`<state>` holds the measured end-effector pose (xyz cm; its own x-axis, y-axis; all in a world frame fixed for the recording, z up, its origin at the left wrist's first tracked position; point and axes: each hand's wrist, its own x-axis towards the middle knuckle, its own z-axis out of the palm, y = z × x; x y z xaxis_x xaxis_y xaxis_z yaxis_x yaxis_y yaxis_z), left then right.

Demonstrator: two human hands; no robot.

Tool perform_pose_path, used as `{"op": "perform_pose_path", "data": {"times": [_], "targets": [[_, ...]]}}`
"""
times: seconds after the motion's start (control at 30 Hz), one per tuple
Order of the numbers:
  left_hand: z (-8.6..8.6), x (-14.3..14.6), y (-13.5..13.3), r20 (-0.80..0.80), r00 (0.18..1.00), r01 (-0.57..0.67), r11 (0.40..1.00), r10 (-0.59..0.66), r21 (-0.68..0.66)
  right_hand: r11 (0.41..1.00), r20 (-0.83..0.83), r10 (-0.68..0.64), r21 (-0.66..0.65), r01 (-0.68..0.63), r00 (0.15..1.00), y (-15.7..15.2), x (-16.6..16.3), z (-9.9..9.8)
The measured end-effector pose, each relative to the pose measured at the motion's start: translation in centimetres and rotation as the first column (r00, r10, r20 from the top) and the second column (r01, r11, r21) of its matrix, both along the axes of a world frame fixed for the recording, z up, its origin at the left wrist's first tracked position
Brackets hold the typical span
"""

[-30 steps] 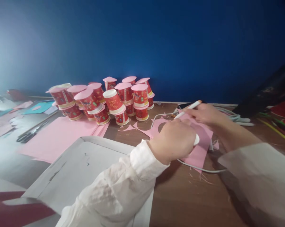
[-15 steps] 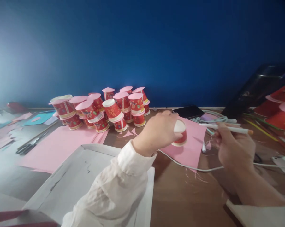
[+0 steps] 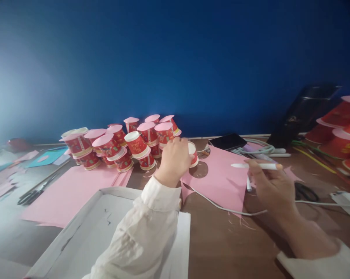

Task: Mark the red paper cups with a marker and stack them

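My left hand (image 3: 173,159) is closed round a small red paper cup (image 3: 193,154), held upside down beside the pile of red cups (image 3: 122,141) capped with pink paper discs. My right hand (image 3: 269,188) grips a white pen (image 3: 254,166) lying level, its tip pointing right. Between the hands a pink paper sheet (image 3: 218,182) lies on the wooden table with a circle drawn on it near the cup. A white cable (image 3: 230,209) runs under the sheet's near edge.
A white shallow box (image 3: 84,224) sits at front left, a stack of pink sheets (image 3: 73,186) and black scissors (image 3: 35,190) beyond it. A black phone (image 3: 227,141), coiled cables, more scissors (image 3: 304,192) and larger red cups (image 3: 339,135) lie to the right. A blue wall backs the table.
My left hand lifted the cup off the pink sheet and carried it left toward the cup pile. My right hand drew the pen back from the sheet toward the right.
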<state>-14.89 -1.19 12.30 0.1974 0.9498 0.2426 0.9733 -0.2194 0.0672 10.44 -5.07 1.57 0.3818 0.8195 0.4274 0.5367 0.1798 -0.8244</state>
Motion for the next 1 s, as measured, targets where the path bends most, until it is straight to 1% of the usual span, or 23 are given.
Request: {"op": "perform_pose_path", "data": {"times": [0.07,0.2,0.3,0.47,0.57,0.67,0.8,0.9,1.0], "targets": [[-0.1,0.1,-0.1,0.002,1.0,0.02,1.0,-0.02,-0.012,1.0,0.008,0.023,-0.008,-0.023,1.0,-0.2,-0.4,0.3],[-0.1,0.2,-0.3,0.002,0.999,0.039,0.999,-0.039,-0.03,0.999,0.075,0.033,-0.044,-0.03,0.997,-0.3,-1.0,0.7],[-0.1,0.3,-0.5,-0.022,0.999,0.047,0.999,-0.047,-0.021,0.997,0.067,0.06,-0.048,-0.057,0.996,-0.3,-1.1,0.8],[-0.1,0.4,-0.7,-0.057,0.997,0.045,0.998,-0.048,-0.051,0.995,0.072,0.099,-0.039,-0.097,0.992,-0.2,-1.1,0.5],[-0.1,0.5,-0.7,-0.065,0.997,0.041,0.997,-0.045,-0.063,0.983,0.041,0.181,-0.042,-0.179,0.983,-0.2,-1.3,0.0],[0.0,0.6,-0.8,-0.075,0.997,0.027,0.997,-0.033,-0.079,0.941,0.034,0.328,-0.1,-0.323,0.944,-0.3,-1.7,-0.4],[0.2,0.8,-1.0,-0.091,0.995,0.034,0.994,-0.043,-0.103,0.856,0.159,0.511,-0.18,-0.484,0.845,-0.4,-2.4,-1.2],[0.0,0.8,-1.1,-0.094,0.994,0.041,0.992,-0.052,-0.118,0.823,0.242,0.565,-0.225,-0.521,0.788,-0.4,-3.1,-1.9],[-0.2,0.8,-1.0,-0.101,0.992,0.056,0.991,-0.068,-0.119,0.804,0.247,0.586,-0.3,-0.514,0.772,-0.3,-3.5,-2.3]]}}
